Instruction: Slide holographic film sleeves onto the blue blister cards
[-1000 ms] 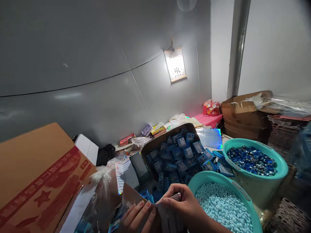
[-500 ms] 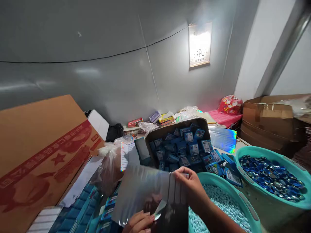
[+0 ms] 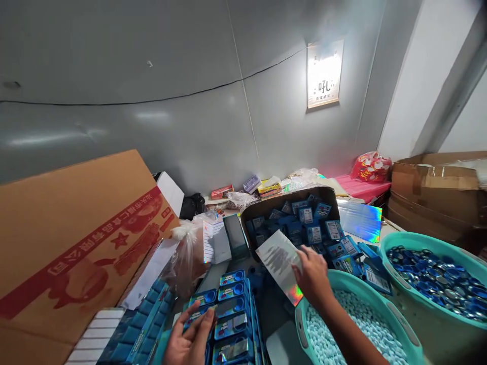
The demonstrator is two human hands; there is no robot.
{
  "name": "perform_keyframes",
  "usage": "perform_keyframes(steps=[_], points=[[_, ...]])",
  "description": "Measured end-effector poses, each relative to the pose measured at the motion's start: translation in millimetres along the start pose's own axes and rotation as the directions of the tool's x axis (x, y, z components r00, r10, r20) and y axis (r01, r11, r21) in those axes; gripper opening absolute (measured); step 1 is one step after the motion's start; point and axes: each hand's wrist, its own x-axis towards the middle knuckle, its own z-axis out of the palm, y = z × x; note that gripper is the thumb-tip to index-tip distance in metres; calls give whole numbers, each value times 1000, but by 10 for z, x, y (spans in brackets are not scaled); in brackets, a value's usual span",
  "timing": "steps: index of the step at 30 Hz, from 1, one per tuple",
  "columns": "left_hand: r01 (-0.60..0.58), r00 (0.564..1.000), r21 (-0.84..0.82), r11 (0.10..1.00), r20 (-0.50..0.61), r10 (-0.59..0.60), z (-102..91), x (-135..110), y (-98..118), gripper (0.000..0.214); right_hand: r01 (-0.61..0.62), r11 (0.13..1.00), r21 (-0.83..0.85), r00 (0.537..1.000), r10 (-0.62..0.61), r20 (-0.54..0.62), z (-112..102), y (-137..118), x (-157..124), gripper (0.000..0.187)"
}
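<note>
My right hand grips a shiny silver sticker sheet, tilted, with a rainbow sheen at its lower corner. The sheet is in front of a carton of blue boxes, beside the teal basin of pale blue tablets. Low in the view my left hand has its thumb and fingers bent together over rows of small blue boxes. A thin clear sticker appears to be at its thumb tip, hard to make out. Several boxes in the nearest row carry glossy clear patches on top.
An open carton full of blue boxes lies behind the sheet. Another teal basin at right holds shiny blue-and-silver pieces. A large printed cardboard box stands at left, near a tied plastic bag. Another holographic sheet lies farther back.
My right hand has swung the sheet up and to the right, uncovering the rows of blue boxes. My left hand has come away from the sheet to the boxes at left.
</note>
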Motion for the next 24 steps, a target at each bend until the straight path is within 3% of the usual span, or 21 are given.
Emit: perform_keyframes(steps=[1,3,6,9,14,17,20,24], points=[[37,999,-17,999,32,-37,32,3,-6,83,97,995,20,986,-99,135,11,-178,-90,33],[116,989,-28,993,92,-113,84,6,-26,89,125,961,248,909,-211,359,52,-542,-246,32],[151,978,-21,988,146,-146,108,37,-53,96,-35,877,480,802,-262,537,183,-927,-402,41],[153,963,-20,988,228,-144,79,103,-72,94,-162,815,557,740,-273,614,374,-1037,-479,43],[260,917,10,966,311,-250,70,169,-85,87,-356,644,677,801,-163,576,608,-992,-540,41],[327,893,-73,942,349,-283,129,181,-97,79,-256,704,663,876,-121,467,641,-985,-552,36],[208,913,-12,978,362,-190,179,264,-123,72,-190,758,624,911,-101,400,646,-974,-546,29],[-30,924,312,950,371,-93,177,467,-158,65,-224,767,601,911,-54,408,690,-912,-542,25]])
